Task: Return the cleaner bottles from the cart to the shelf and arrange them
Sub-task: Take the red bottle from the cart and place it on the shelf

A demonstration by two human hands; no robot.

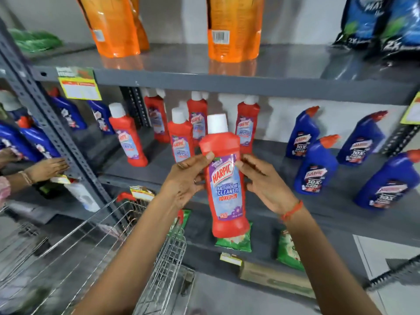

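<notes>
I hold a red Harpic bathroom cleaner bottle (225, 178) with a white cap upright in front of the grey middle shelf (268, 169). My left hand (186, 180) grips its left side and my right hand (266, 183) grips its right side. Several more red bottles (128, 137) stand on that shelf behind it. To the right on the same shelf stand several blue bottles with orange caps (316, 167). The wire cart (95, 253) is at the lower left, below my left arm.
Orange refill pouches (234, 28) and blue-black pouches (372, 21) stand on the upper shelf. Green packets (236, 239) lie on the lower shelf. Another person's hand (48, 169) rests on the neighbouring shelf at the left, among blue bottles (34, 142). A slotted upright post (54, 130) divides the two bays.
</notes>
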